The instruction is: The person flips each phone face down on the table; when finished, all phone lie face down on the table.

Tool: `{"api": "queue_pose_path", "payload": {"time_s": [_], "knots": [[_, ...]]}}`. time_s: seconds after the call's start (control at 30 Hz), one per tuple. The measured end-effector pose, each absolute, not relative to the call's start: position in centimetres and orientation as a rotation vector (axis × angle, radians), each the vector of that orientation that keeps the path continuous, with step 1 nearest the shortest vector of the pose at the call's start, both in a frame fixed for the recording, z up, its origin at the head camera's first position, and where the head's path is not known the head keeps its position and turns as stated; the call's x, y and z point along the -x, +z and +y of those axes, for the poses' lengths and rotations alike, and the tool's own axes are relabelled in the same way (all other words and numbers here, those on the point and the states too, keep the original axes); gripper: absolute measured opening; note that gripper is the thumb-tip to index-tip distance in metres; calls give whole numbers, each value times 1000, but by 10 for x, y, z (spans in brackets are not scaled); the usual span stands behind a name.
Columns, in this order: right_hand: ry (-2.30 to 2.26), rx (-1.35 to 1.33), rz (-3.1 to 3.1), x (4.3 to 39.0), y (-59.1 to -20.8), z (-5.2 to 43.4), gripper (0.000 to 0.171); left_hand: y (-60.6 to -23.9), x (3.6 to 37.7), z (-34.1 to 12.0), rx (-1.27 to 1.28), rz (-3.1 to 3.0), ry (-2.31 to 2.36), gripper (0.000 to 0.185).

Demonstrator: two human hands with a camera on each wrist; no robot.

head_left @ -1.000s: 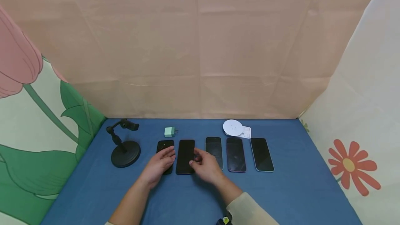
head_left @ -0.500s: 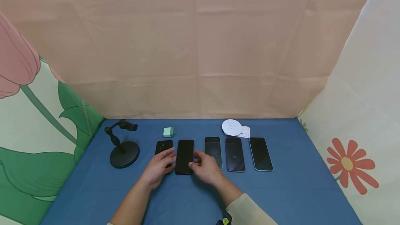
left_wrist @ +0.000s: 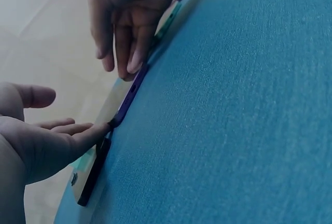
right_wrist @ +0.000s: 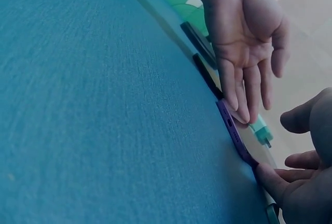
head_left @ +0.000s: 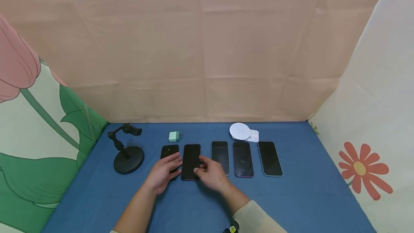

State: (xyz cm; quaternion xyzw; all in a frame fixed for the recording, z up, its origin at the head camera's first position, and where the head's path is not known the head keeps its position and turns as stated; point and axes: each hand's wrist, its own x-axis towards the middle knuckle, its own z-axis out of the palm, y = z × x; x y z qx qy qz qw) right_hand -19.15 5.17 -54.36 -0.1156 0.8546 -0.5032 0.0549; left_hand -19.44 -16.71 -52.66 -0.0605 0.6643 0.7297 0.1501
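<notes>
A black-screened phone lies flat on the blue cloth between my hands; its purple edge shows in the right wrist view. My left hand has its fingers straight, tips at that phone's left edge, and covers part of a darker phone with camera lenses facing up. On the opposite side, my right hand is loosely bent, fingertips touching the right edge, thumb raised apart in the right wrist view. Both palms face the phone, seen in the left wrist view past my left hand.
Further phones lie in the row to the right: one beside my right hand, another, and a slanted one. Behind stand a mint charger plug and a white round disc. A black jointed stand is at left.
My left fingertips have shifted slightly right, up to the edge of the phone between my hands. The right hand has barely moved, and the head view has drifted a little.
</notes>
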Motion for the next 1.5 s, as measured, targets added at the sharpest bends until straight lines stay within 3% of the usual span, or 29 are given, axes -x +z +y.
{"api": "queue_pose_path", "payload": {"time_s": [1.5], "knots": [[-1761,256,2317,193,-542,30,52,-490,190,-177,114,1564,2334,52]]}}
